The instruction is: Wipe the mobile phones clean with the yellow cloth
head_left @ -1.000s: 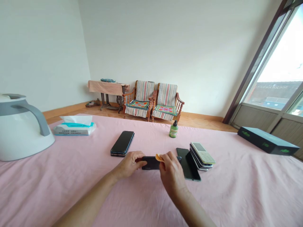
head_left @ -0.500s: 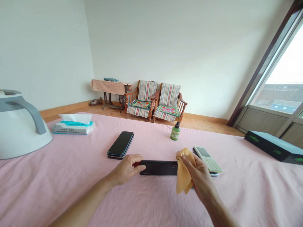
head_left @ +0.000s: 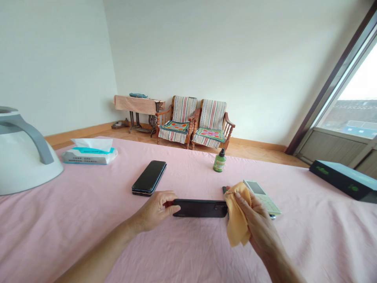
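Note:
A black phone (head_left: pixel 197 208) is held on its long edge above the pink cloth, its back with the camera block facing me. My left hand (head_left: pixel 157 210) pinches its left end between thumb and fingers. In my right hand (head_left: pixel 256 216) is a bunched yellow cloth (head_left: pixel 238 220), hanging at the phone's right end; whether it touches the phone I cannot tell. Behind that hand lies a pale calculator-like device (head_left: pixel 260 194) on top of something dark, partly hidden. Beyond my left hand rests a stack of phones (head_left: pixel 149 177) with a dark screen uppermost.
A green spray bottle (head_left: pixel 219 162) stands toward the far edge of the pink tablecloth (head_left: pixel 182 169). On the left are a white kettle (head_left: pixel 26 157) with a grey handle and a tissue pack (head_left: pixel 90 152). A black box (head_left: pixel 343 179) sits at the right edge.
My right hand and the yellow cloth have shifted right, uncovering more of the phone's camera end. The left hand keeps its hold. The view has tilted slightly.

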`<move>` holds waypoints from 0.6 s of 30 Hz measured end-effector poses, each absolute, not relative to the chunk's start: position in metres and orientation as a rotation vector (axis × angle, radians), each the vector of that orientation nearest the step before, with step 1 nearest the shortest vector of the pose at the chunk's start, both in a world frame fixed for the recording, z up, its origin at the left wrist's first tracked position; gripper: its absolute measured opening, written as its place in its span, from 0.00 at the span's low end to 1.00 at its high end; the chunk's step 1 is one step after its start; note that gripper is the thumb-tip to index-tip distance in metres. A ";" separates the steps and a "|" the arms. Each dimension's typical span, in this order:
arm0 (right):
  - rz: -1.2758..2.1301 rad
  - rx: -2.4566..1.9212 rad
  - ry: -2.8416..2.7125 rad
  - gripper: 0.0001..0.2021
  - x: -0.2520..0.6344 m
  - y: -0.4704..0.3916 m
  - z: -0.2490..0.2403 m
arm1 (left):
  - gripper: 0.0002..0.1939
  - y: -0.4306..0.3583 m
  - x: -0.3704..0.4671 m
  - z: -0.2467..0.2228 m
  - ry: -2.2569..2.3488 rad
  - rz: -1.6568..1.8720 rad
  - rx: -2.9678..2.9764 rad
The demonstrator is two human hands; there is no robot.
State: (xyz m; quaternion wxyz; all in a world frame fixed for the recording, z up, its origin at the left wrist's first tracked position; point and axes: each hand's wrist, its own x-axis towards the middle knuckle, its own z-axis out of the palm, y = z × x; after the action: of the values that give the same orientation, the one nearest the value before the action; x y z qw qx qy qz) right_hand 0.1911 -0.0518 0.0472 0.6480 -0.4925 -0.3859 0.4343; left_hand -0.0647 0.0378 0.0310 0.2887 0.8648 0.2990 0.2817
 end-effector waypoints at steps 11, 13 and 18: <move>0.306 -1.283 -1.250 0.09 0.176 -0.042 0.043 | 0.17 0.038 -0.065 0.031 0.788 0.757 2.323; 0.245 -1.329 -1.307 0.09 0.178 -0.040 0.041 | 0.17 0.038 -0.065 0.031 0.793 0.757 2.324; 0.251 -1.321 -1.199 0.18 0.184 -0.039 0.038 | 0.16 0.038 -0.065 0.031 0.796 0.758 2.326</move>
State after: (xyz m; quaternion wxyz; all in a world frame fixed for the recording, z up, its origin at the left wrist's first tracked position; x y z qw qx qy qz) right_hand 0.1842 -0.0395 0.0385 0.6211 -0.5748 -0.5215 0.1092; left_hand -0.0649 0.0379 0.0311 0.2806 0.8678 0.2970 0.2828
